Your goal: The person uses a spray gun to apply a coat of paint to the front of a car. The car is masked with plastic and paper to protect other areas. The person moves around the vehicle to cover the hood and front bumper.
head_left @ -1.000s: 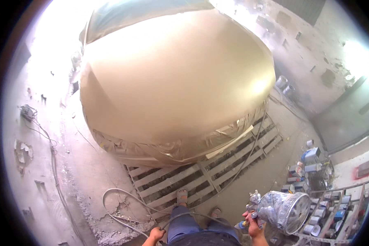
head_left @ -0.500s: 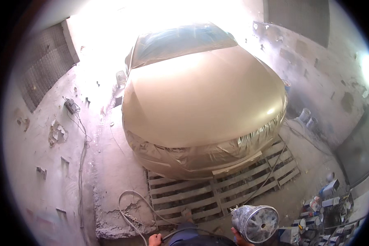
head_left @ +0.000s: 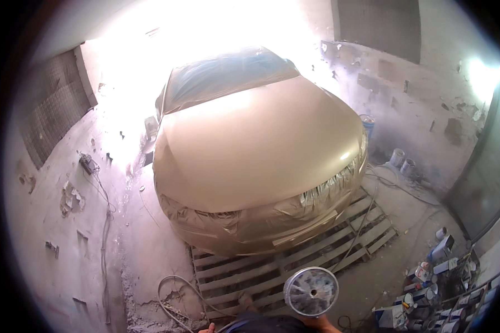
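Observation:
My right hand (head_left: 319, 323) is closed beneath a spray gun's round, paint-smeared cup (head_left: 312, 292). Its circular top, with a small hole in the middle, faces up; the gun body is hidden under it. At the lower edge, only part of my left hand (head_left: 207, 328) shows, closed at a pale hose (head_left: 228, 326). Ahead stands a car with a broad beige hood (head_left: 255, 150). Clear film (head_left: 228, 77) covers its windshield, and crinkled masking film (head_left: 222, 222) wraps its front end. The cup is apart from the car.
A slatted floor grate (head_left: 236, 272) lies under the car's front. Looped hose (head_left: 164, 286) rests at left. Several cans and boxes (head_left: 422, 299) crowd the lower right. Tubs (head_left: 397, 157) and cables stand along the right wall (head_left: 394, 83). Wires hang on the left wall (head_left: 55, 205).
My right hand and the cup have shifted left and slightly up. My left hand has sunk lower, mostly out of view. The car and room sit lower and further left as the view turns.

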Available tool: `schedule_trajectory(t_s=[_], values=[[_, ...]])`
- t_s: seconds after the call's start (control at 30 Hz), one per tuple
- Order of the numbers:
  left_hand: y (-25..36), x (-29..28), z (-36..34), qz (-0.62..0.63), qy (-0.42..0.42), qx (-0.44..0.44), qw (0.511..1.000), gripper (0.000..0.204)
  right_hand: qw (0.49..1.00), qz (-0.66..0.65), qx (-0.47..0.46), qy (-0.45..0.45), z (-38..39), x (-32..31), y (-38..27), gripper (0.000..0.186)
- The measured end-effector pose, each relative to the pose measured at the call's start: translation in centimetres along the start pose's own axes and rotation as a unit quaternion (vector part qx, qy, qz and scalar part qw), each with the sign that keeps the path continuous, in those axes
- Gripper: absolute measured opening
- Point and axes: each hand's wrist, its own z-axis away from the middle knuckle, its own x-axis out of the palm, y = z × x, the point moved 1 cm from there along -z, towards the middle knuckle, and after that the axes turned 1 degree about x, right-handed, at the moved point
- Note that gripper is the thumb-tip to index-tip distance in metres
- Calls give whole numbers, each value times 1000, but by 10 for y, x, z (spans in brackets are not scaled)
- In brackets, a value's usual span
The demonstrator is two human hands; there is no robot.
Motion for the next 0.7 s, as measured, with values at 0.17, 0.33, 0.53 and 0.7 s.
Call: schedule_trajectory(t_s=[0.17, 0.33, 0.53, 0.7], values=[[0, -1, 2, 9, -14, 45, 999, 57, 988, -133, 78, 24, -18, -20, -50, 30], [34, 3, 22, -3, 1, 73, 997, 50, 984, -132, 117, 25, -1, -30, -41, 32], [9, 16, 9, -11, 51, 76, 996, 40, 972, -154, 167, 64, 18, -30, -33, 24], [9, 32, 12, 39, 149, 83, 985, 21, 966, -177, 167, 92, 22, -43, -42, 13]])
